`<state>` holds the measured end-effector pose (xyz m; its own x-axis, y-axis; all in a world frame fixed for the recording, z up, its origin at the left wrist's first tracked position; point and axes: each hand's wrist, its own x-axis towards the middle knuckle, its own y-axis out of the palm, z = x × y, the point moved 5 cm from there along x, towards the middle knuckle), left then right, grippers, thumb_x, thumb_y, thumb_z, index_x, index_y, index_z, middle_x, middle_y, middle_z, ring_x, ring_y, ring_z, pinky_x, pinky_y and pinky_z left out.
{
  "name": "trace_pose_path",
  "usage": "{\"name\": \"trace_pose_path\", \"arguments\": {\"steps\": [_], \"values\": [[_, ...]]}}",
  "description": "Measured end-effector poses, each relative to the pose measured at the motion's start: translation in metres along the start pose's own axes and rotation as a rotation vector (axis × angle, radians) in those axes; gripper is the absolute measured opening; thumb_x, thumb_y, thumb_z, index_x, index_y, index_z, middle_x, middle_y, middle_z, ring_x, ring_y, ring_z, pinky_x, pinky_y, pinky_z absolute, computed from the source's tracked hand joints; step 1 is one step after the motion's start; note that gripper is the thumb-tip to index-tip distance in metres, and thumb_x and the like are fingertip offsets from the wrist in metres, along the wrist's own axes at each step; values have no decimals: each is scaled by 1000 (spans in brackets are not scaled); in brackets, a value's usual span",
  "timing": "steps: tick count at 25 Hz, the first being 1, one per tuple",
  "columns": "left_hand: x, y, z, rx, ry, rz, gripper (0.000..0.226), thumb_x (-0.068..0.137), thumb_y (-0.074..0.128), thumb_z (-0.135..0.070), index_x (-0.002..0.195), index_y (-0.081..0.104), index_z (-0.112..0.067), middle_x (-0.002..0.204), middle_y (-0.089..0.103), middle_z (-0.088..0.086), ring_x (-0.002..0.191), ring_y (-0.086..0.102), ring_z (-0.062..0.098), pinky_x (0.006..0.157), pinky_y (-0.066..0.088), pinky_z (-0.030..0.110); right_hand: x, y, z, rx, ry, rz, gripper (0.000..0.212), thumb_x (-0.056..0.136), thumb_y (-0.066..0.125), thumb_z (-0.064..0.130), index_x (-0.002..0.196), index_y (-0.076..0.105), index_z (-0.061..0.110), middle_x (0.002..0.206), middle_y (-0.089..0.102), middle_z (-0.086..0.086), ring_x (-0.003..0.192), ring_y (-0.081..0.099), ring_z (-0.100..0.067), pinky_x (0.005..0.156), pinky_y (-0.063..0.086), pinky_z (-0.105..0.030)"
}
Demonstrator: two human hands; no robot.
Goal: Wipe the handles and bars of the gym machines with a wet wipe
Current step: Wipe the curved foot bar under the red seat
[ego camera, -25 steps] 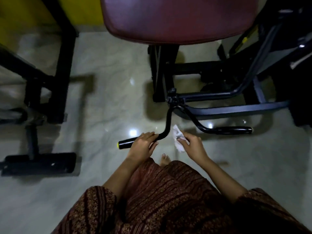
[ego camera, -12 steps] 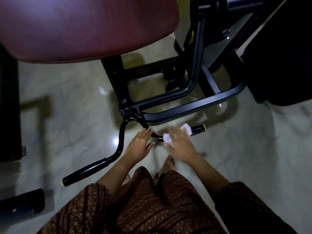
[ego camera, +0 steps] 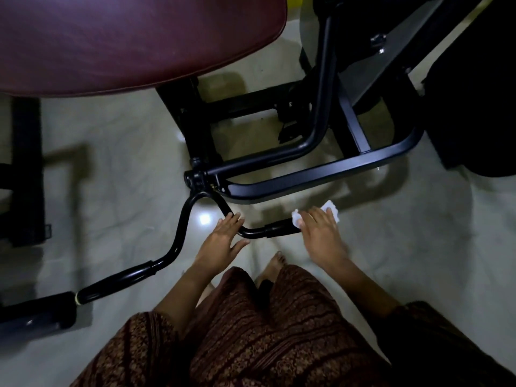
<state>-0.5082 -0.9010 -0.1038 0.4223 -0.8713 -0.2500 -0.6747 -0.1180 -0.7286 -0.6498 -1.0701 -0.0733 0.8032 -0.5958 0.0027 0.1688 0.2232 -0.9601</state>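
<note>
Black tubular steel forms the handlebar, seen in the head view from above: it leaves a pivot on the machine frame and bends two ways, to a left handle lying low at lower left and to a right handle near the centre. The left grip, a bare hand, rests on the bend of the bar just left of the right handle, fingers straight and spread, clasping nothing. The right grip lies over the outer end of the right handle, its fingers folded down over the wet wipe, which it holds against the handle; white corners of the wipe show beyond the fingers on both sides. A maroon padded seat fills the upper left, above the frame. Below the two forearms are a brown patterned garment and one bare foot on the pale glossy floor.
</note>
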Motion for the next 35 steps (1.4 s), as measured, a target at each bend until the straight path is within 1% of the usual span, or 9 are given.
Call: {"name": "trace_pose_path", "arguments": {"steps": [3, 7, 13, 17, 19, 24, 27, 32, 35], "values": [[0, 2, 0, -10, -50, -11, 91, 82, 16, -73, 134, 46, -3, 142, 41, 12, 137, 27, 23, 112, 15, 32, 2, 21, 46, 9, -133, 53, 34, 76, 37, 13, 87, 69, 9, 82, 65, -8, 80, 62, -28, 90, 41, -43], [2, 0, 0, -23, -95, -43, 57, 90, 52, -41, 134, 46, -6, 144, 39, 10, 138, 22, 18, 114, 15, 32, -7, 30, 61, -19, -404, 110, 41, 79, 40, 17, 108, 67, 9, 107, 68, -6, 101, 63, -24, 98, 29, -36], [-1, -3, 0, -41, -61, -15, 56, 88, 46, -39, 134, 46, -6, 145, 38, 11, 139, 25, 25, 111, 10, 28, -24, 13, 8, 101, -2, -17, 50, 101, 20, 29, 123, 53, -1, 126, 58, -17, 126, 38, -29, 113, 11, -34], [1, -5, 1, -10, -38, -7, 49, 90, 52, -33, 131, 50, -6, 142, 42, 13, 137, 30, 28, 110, 12, 30, -15, 40, 74, -11, -237, 60, 51, 71, 33, 6, 113, 62, 1, 112, 66, -16, 112, 58, -32, 107, 31, -41], [2, -5, 4, 4, -34, -11, 48, 90, 53, -32, 129, 52, -5, 140, 44, 14, 135, 34, 30, 109, 14, 31, -17, 47, 85, -66, -357, 91, 54, 70, 32, 4, 114, 63, 0, 117, 64, -15, 110, 60, -30, 109, 24, -39], [2, -6, 5, 9, -15, -27, 44, 91, 56, -25, 130, 51, -6, 142, 42, 12, 137, 31, 26, 111, 9, 28, -34, 25, 18, -137, -214, -21, 72, 73, 42, -11, 142, 25, 4, 133, 50, -19, 140, 19, -24, 113, 9, -35], [2, -5, 4, 1, -10, -40, 42, 91, 56, -23, 130, 51, -6, 142, 43, 12, 137, 31, 26, 111, 9, 27, -32, 21, 12, -140, -26, -65, 57, 80, 52, 1, 133, 32, 3, 129, 53, -23, 128, 40, -36, 113, 8, -36], [3, -6, 4, 22, -13, -55, 40, 90, 59, -23, 125, 56, -5, 137, 48, 13, 134, 36, 28, 109, 12, 29, -18, 34, 55, -171, -256, 106, 65, 56, 59, 7, 120, 48, 6, 114, 64, -13, 107, 60, -30, 102, 31, -43], [3, -7, 2, 28, -10, -58, 40, 90, 59, -23, 125, 56, -4, 137, 48, 14, 134, 36, 29, 109, 12, 29, -5, 19, 16, -107, -83, 50, 37, 77, 47, 9, 111, 60, 5, 104, 63, -13, 99, 60, -33, 96, 31, -37]]}}
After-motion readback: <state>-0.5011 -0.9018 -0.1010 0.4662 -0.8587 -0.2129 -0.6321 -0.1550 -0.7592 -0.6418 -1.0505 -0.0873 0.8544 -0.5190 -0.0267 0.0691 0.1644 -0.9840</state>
